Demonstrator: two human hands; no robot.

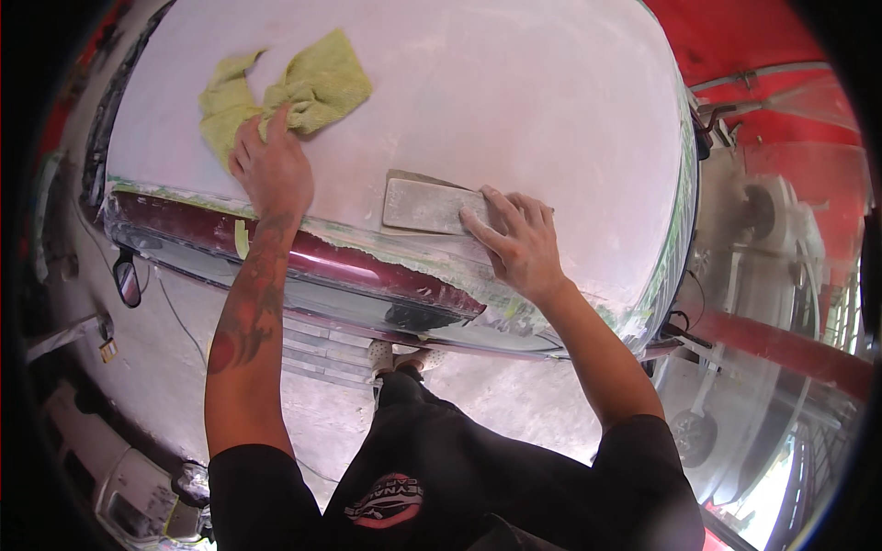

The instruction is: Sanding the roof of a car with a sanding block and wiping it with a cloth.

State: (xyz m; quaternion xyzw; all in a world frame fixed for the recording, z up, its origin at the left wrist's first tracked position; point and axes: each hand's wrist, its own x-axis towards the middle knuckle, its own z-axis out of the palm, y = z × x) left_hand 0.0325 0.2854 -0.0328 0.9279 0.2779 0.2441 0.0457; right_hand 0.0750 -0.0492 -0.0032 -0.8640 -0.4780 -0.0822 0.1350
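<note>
A pale, dusty car panel spreads before me, edged with green masking tape and a maroon strip. At the upper left, my left hand has its fingers curled on a crumpled yellow cloth, pinching its lower part. Right of centre, my right hand grips the right end of a flat grey sanding block, which lies on the panel with thin sheets under it.
A mirror juts out at the left. My shoes stand on a pale floor below the panel edge. Red structures, pipes and dusty objects fill the right side. Pale equipment sits at lower left.
</note>
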